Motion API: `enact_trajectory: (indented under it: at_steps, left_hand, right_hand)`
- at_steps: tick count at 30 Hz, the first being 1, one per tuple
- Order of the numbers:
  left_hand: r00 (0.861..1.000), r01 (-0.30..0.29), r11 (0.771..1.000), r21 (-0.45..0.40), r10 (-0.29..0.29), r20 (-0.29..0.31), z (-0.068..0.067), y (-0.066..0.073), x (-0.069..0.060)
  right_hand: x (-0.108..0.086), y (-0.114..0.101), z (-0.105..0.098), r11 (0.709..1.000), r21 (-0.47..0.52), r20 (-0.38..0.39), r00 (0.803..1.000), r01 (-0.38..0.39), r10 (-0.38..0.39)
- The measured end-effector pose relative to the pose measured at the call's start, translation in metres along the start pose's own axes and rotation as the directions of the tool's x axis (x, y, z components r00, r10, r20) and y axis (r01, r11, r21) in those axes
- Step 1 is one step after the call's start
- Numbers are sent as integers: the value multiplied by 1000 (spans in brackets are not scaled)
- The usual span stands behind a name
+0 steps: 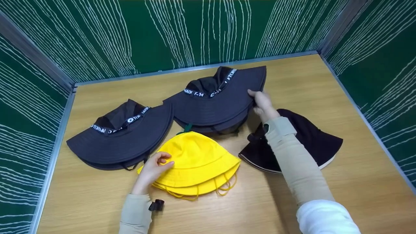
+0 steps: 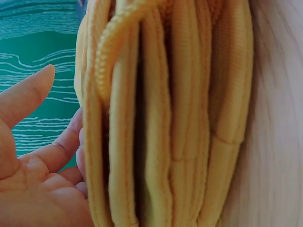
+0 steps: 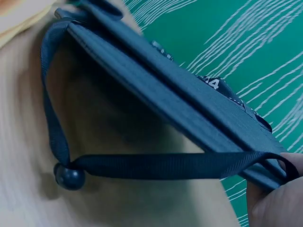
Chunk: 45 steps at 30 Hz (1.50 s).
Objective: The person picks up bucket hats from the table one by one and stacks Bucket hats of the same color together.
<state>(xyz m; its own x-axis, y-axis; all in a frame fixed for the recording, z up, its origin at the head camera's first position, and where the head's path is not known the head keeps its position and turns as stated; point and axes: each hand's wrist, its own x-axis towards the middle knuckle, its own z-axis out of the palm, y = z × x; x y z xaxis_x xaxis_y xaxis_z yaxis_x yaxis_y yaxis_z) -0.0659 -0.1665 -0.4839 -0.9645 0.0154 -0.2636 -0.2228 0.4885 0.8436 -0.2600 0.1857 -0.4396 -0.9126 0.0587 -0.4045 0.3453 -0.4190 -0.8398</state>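
My right hand (image 1: 262, 103) pinches the right edge of the brim of a dark grey bucket hat (image 1: 208, 109) with a lettered band, at the back middle. In the right wrist view that brim (image 3: 156, 90) is tilted up off the table, and a black chin strap (image 3: 156, 166) with a round toggle (image 3: 70, 177) hangs below it. My left hand (image 1: 155, 169) is at the left side of a stack of yellow bucket hats (image 1: 191, 159). Its thumb stands apart from the other fingers, which touch the outer yellow brim (image 2: 94, 156) in the left wrist view.
Another dark grey hat (image 1: 130, 143) with a lettered band lies at the left. A black hat (image 1: 312, 139) with a pale edge sits under my right forearm. Green panels (image 1: 195, 32) with white lines surround the wooden table (image 1: 227, 214).
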Motion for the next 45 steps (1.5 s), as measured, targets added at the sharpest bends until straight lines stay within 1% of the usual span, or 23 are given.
enact_trajectory:
  at_steps: [3,8,13,15,16,18,22,24,26,28,30,33,36,41,43,45]
  left_hand:
    - [1000,3,1000,-3,-3,-2,0,1,-1]
    - [1000,-2,1000,-25,2,-6,1,2,0]
    - [1000,-5,999,-39,4,-25,-1,6,0]
    - [1000,-7,998,-58,6,-25,-3,9,-2]
    - [1000,-4,998,-65,3,-23,-5,12,-2]
    - [1000,1,997,-81,-3,-19,-10,19,-3]
    - [1000,8,992,-124,-9,-11,-23,34,-4]
    - [1000,1,988,-156,-3,-11,-29,41,-3]
    - [1000,-3,981,-195,0,-16,-33,45,-1]
    - [1000,-2,974,-227,-4,-27,-37,48,2]
    - [999,10,966,-260,-20,-36,-41,49,4]
    - [998,34,949,-314,-51,-46,-45,49,7]
    - [996,42,922,-386,-71,-61,-48,48,10]
    - [992,32,862,-506,-89,-88,-52,47,15]
    - [992,41,834,-550,-101,-79,-52,47,18]
    - [992,47,801,-596,-106,-63,-52,46,20]
  right_hand:
    - [-6,-6,-2,992,129,29,999,15,-18]
    - [-15,-16,-5,955,294,47,998,32,-48]
    - [-24,-29,-8,892,451,115,989,29,-90]
    - [-28,-35,-8,872,488,151,982,27,-115]
    - [-30,-37,-8,865,500,163,979,26,-124]
    - [-35,-43,-8,862,505,183,972,34,-145]
    - [-47,-53,-6,867,496,207,962,52,-176]
    - [-54,-57,-4,869,491,225,955,59,-192]
    - [-61,-61,-3,868,494,257,944,57,-208]
    - [-67,-64,-1,873,485,282,935,55,-216]
    - [-74,-66,1,876,480,309,924,52,-224]
    - [-84,-67,2,882,468,357,904,47,-237]
    - [-94,-67,2,895,443,416,874,45,-250]
    - [-107,-66,1,925,378,504,831,34,-236]
    - [-110,-66,0,927,375,536,813,13,-228]
    - [-112,-65,0,926,378,559,797,-3,-226]
